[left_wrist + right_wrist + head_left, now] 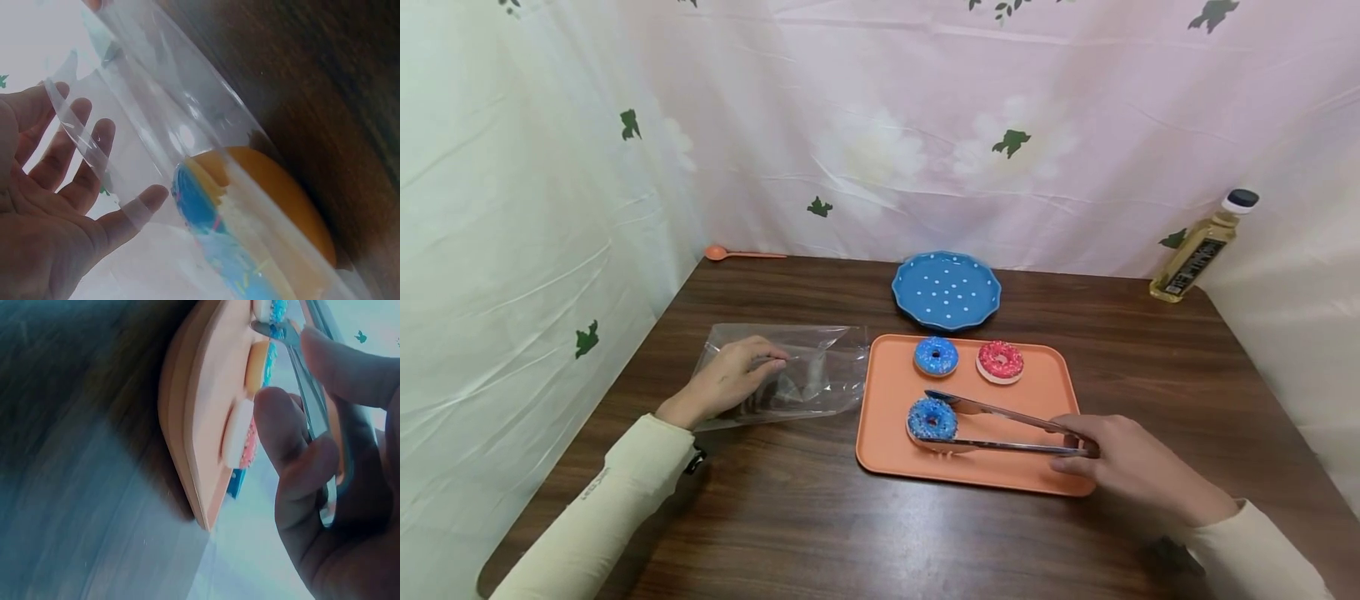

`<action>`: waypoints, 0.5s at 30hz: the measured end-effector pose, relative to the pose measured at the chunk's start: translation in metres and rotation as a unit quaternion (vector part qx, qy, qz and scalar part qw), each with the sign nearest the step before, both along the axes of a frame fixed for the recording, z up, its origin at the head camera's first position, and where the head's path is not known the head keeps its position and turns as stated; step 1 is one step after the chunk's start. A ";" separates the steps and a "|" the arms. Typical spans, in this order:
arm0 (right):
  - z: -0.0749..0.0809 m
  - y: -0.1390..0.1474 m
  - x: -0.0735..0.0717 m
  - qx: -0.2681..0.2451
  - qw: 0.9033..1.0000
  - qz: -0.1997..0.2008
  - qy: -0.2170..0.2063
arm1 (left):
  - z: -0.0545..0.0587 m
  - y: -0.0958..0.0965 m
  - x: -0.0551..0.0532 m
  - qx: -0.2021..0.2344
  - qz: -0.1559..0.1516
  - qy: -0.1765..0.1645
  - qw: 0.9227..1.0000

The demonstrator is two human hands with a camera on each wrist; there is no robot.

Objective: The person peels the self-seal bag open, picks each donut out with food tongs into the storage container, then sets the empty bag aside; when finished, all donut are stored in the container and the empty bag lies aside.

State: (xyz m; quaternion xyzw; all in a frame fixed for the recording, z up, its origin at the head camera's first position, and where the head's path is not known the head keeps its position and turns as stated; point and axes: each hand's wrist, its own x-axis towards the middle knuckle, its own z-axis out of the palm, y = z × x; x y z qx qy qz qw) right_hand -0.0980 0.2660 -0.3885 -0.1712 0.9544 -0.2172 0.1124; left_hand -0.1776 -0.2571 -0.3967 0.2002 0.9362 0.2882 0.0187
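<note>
My left hand is at a clear plastic bag lying flat on the table. Its thumb and index finger pinch the bag's edge, while the other fingers spread out by the film. My right hand grips metal tongs near their joined end. The tongs' two arms reach to either side of a blue sprinkled donut on the orange tray. Whether the tips press the donut, I cannot tell. Another blue donut and a pink donut sit along the tray's far side.
Behind the tray stands a blue dotted plate. An orange spoon lies at the table's far left edge. A bottle of yellow liquid is at the back right. Printed curtains hang around the wooden table.
</note>
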 end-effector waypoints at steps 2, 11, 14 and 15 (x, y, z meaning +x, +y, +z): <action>0.001 0.002 0.002 0.002 1.000 0.004 -0.001 | 0.000 0.001 0.000 0.000 0.002 -0.001 1.000; 0.003 0.003 0.006 0.002 1.000 0.016 0.016 | 0.000 0.000 0.001 -0.001 0.004 -0.005 1.000; 0.003 0.002 0.005 0.009 1.000 0.012 0.007 | 0.000 0.000 0.001 -0.001 0.005 -0.006 1.000; 0.003 0.002 0.005 0.009 1.000 0.011 0.003 | 0.000 0.000 0.001 0.000 0.005 -0.007 1.000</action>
